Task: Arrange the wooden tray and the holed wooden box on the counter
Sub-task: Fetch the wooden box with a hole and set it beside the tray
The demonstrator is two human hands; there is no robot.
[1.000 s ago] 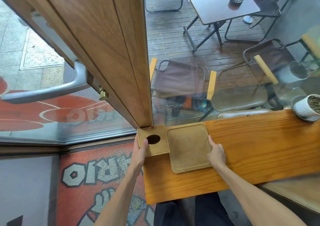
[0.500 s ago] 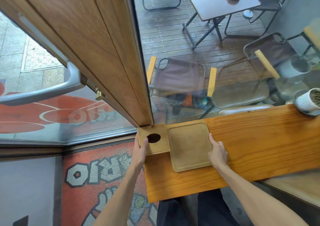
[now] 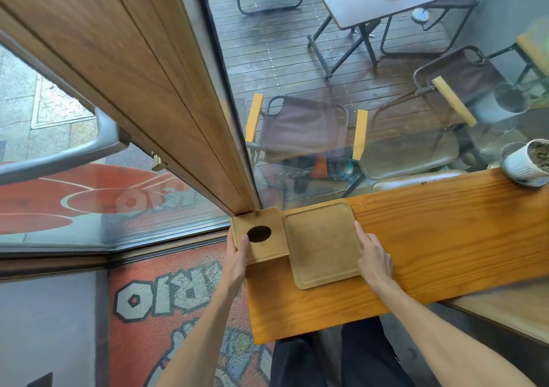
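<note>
At the left end of the orange-brown wooden surface (image 3: 445,238), both hands are on the task's things. The left hand (image 3: 236,257) grips the left edge of the holed wooden box (image 3: 267,245), thumb lying on its top just at 7 o'clock of the dark round hole (image 3: 259,233), the other fingers wrapped out of sight around the side. The right hand (image 3: 372,257) lies loosely spread and flat at the right rim of the wooden tray (image 3: 320,244), fingertips on the rim pointing toward 11 o'clock; it presses rather than clasps.

The box sits at the surface's far left corner, overhanging the left edge slightly, its back against the foot of the wooden door frame (image 3: 148,89). The tray lies flat at 3 o'clock of the box, the two side by side and touching or nearly so.

Toward 2 o'clock, well apart from the tray, a white ribbed plant pot (image 3: 525,162) stands at the surface's back edge by the window glass. Below, at 8 o'clock, a red lettered floor mat (image 3: 178,312) covers the floor.
</note>
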